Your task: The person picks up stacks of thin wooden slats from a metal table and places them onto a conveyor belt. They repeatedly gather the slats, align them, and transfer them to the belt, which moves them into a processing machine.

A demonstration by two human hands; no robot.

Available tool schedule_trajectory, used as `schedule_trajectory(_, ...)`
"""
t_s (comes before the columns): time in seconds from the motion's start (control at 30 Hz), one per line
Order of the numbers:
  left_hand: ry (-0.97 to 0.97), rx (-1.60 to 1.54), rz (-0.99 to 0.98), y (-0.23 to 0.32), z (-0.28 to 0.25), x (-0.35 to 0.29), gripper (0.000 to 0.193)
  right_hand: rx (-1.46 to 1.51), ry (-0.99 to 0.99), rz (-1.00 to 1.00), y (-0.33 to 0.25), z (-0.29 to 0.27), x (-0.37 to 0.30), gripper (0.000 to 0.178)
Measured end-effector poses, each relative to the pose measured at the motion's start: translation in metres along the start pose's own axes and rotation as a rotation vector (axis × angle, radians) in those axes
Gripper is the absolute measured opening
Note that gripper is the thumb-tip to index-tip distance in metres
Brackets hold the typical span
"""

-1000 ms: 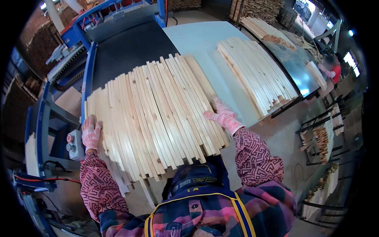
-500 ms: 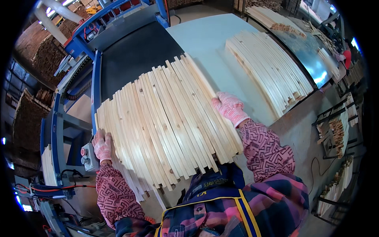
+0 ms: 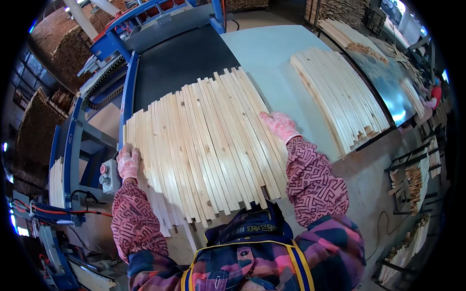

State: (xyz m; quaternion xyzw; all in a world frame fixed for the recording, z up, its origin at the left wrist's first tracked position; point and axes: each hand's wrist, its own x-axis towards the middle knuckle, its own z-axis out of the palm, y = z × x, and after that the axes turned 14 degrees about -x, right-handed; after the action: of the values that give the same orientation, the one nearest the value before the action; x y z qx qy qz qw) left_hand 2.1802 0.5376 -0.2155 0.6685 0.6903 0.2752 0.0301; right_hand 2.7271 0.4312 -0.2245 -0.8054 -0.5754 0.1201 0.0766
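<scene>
A wide row of pale wooden slats (image 3: 194, 145) lies side by side in front of me, with uneven ends toward me and away. The far ends rest over the black conveyor belt (image 3: 187, 58); the near ends reach almost to my apron. My left hand (image 3: 128, 161), in a pink-white knit glove, lies along the row's left edge, fingers stretched forward. At the right edge, my right hand (image 3: 280, 126), gloved alike, rests against the outermost slat with its fingers extended. Both palms are turned away from view, and neither hand wraps round a slat.
A second stack of slats (image 3: 342, 99) lies on the pale table (image 3: 276, 53) at right. Left of the row are a blue machine frame (image 3: 127, 97) and a grey control box (image 3: 109, 176) with a red button. Slat-filled racks (image 3: 412, 177) stand far right.
The outermost right slat, earlier set slightly apart at its far end, now lies close against the others. My right hand has moved inward with it. The whole view has shifted a little.
</scene>
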Motion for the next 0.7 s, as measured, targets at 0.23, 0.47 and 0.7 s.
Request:
schedule_trajectory(0.23, -0.004, -0.013, 0.152, -0.014, -0.034, 0.019, 0.056, 0.983, -0.066, 0.105, 0.053, 0.026, -0.043, 0.047)
schedule_trajectory(0.47, 0.184, 0.562, 0.233, -0.032, -0.115, 0.016, 0.055, 0.285, 0.479, 0.171, 0.107, 0.059, -0.118, 0.046)
schedule_trajectory(0.7, 0.029, 0.438, -0.225, -0.017, -0.092, -0.003, 0.071, 0.03, 0.509, 0.261, 0.113, 0.076, -0.126, 0.046)
